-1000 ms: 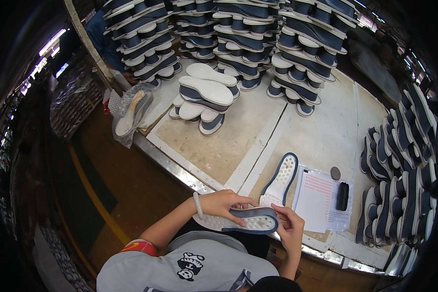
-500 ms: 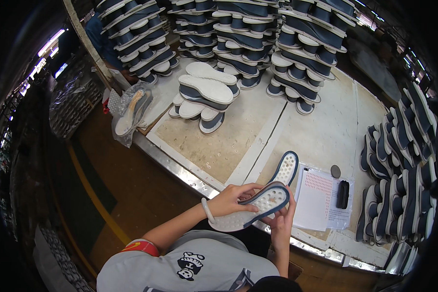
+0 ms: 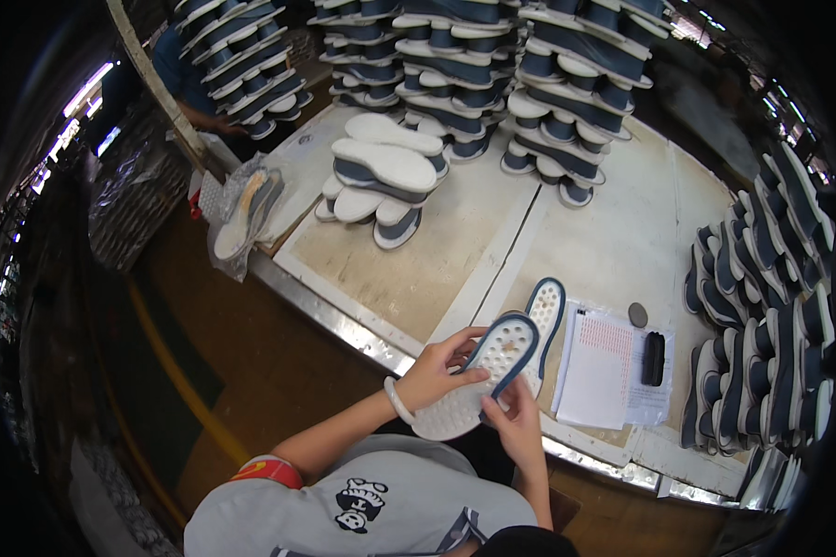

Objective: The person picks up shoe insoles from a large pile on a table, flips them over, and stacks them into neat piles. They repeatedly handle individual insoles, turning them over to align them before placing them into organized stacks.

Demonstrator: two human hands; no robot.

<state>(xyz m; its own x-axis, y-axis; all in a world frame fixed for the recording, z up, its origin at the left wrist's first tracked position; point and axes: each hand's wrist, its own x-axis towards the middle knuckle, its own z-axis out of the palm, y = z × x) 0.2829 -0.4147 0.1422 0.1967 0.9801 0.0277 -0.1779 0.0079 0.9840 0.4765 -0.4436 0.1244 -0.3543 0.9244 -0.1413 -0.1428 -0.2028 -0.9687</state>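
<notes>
Shoe sole (image 3: pixel 500 355) is held at the counter's (image 3: pixel 409 274) near edge, gripped on its left side by left hand (image 3: pixel 437 370), right rim by right hand (image 3: pixel 520 423). Probably light, springy foam; best held by the blue sidewalls.

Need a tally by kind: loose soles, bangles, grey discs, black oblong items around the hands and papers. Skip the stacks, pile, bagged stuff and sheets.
Loose soles: 2 (held sole in the left hand; lying sole on the table)
White bangle: 1
Grey disc: 1
Black oblong item: 1
Total: 5
</notes>
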